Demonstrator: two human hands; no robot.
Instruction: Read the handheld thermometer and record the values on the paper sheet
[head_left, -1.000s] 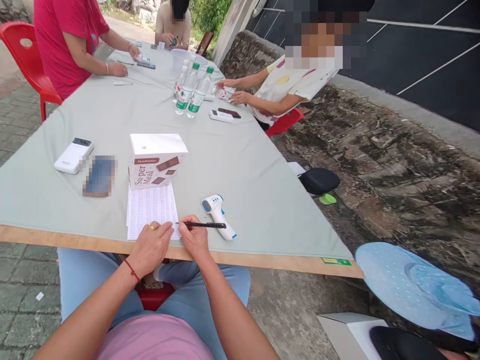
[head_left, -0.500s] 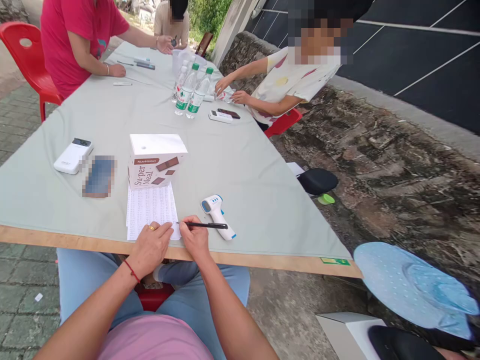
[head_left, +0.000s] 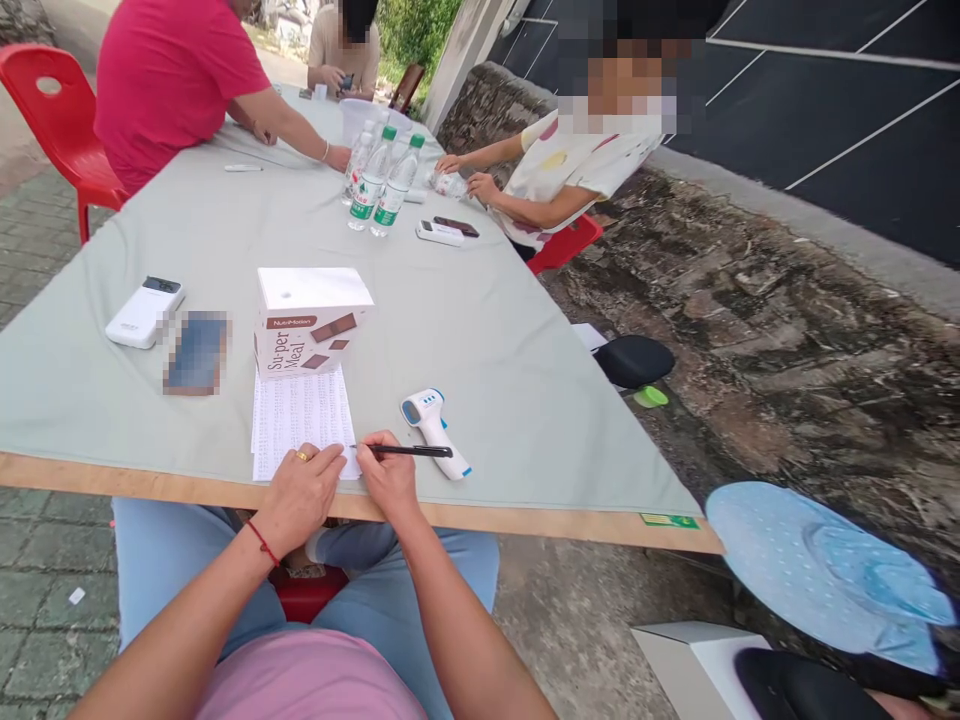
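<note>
My right hand point(head_left: 391, 478) is closed around a black pen point(head_left: 421, 451), its tip at the lower right of a printed sheet of paper point(head_left: 298, 415). Fingers stretched out, my left hand point(head_left: 304, 488) lies flat over the lower edge of the same sheet and holds nothing. Rows of small print cover the paper. At the sheet's far end stands a white "Super Meal" box point(head_left: 307, 335), hiding its top. A white and blue infrared thermometer point(head_left: 436, 435) rests just right of the pen, partly behind it.
Left of the box lie a white power bank point(head_left: 145, 312) and a blurred-out flat item point(head_left: 196, 352). Several water bottles point(head_left: 388, 190) stand farther off, near a second white device point(head_left: 439, 233) and a phone point(head_left: 457, 227). Three other people sit around the table point(head_left: 517, 400).
The person in the pink-red shirt has leaned forward and reached an arm toward the bottles. The person at the right has shifted their hands slightly. My hands and the pen look almost unmoved.
</note>
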